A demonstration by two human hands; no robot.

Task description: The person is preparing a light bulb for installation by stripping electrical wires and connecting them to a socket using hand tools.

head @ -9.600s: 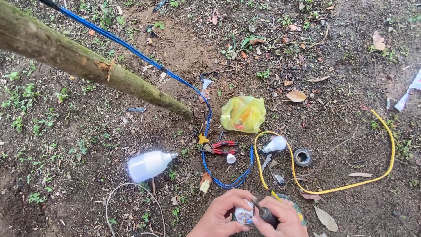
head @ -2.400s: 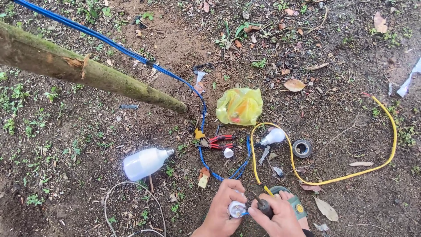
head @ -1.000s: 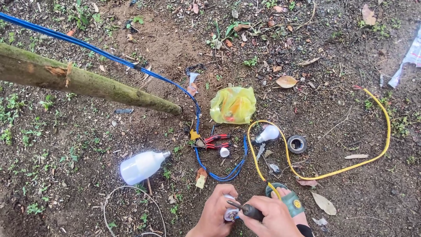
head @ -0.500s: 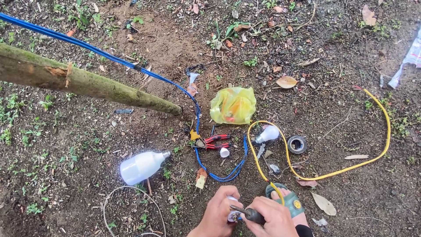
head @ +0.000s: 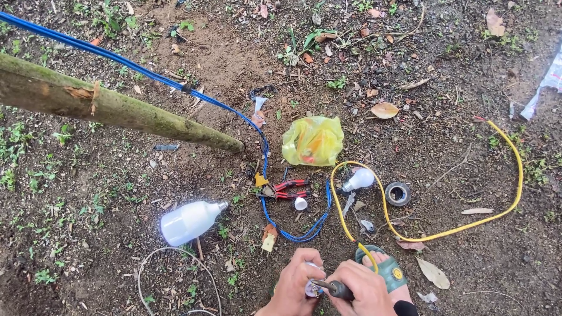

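At the bottom edge of the head view, my left hand (head: pixel 294 285) is closed around a small white lamp socket (head: pixel 312 287). My right hand (head: pixel 362 289) grips a dark-handled screwdriver (head: pixel 335 288), its metal tip pointed left into the socket. Both hands press close together above the dirt. A yellow cable (head: pixel 510 193) loops from the right and runs down to my hands. Just past my fingers lie a blue cable (head: pixel 304 230) and red-handled pliers (head: pixel 290 189).
A large white bulb (head: pixel 187 221) lies at left, a small bulb (head: pixel 358 179) and a roll of black tape (head: pixel 398 193) sit inside the yellow loop. A yellow plastic bag (head: pixel 312 140) rests beyond. A mossy log (head: pixel 111 107) slants across the left. A green sandal (head: pixel 389 270) is beside my right hand.
My hands have stayed low at the frame's bottom with the socket and screwdriver. They shifted slightly down and closer together; the things on the ground have not moved.
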